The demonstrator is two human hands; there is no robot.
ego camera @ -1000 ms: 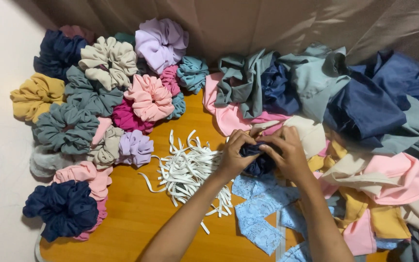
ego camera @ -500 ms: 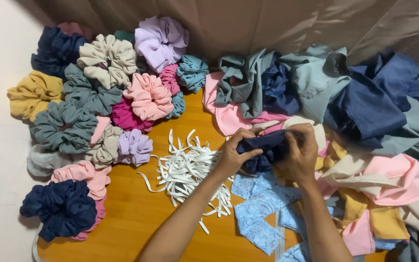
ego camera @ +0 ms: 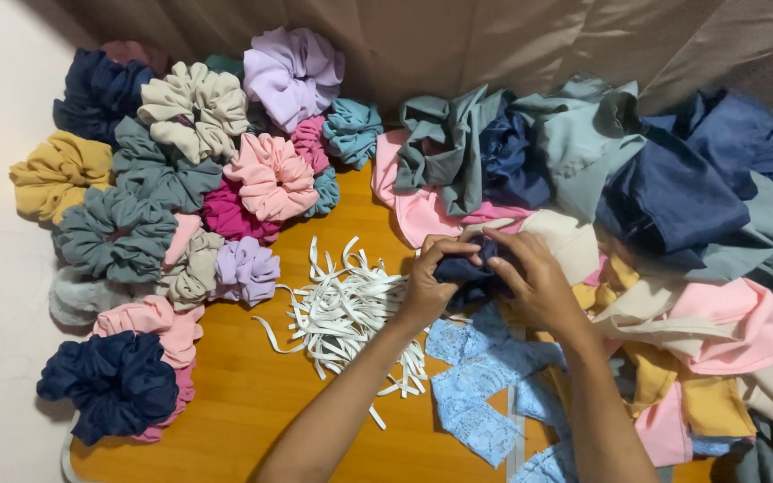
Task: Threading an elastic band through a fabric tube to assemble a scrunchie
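grip: your left hand (ego camera: 427, 286) and right hand (ego camera: 530, 282) both pinched shut on navy fabric (ego camera: 462, 273), frame centre | risk: fabric could slip, snag white elastic strips (ego camera: 346, 309) just left

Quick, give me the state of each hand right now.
Left hand: closed, fingers gripping the dark navy fabric piece.
Right hand: closed on the same navy fabric piece.

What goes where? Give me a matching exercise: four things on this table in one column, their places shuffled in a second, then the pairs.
Things:
1. navy fabric piece
2. white elastic strips
3. mustard scrunchie
4. light blue lace fabric

Places:
A. far left of the scrunchie pile
B. between both hands, left hand and right hand
C. on the wooden table, just left of the hands
D. under the forearms

Pairs: 1-B, 2-C, 3-A, 4-D
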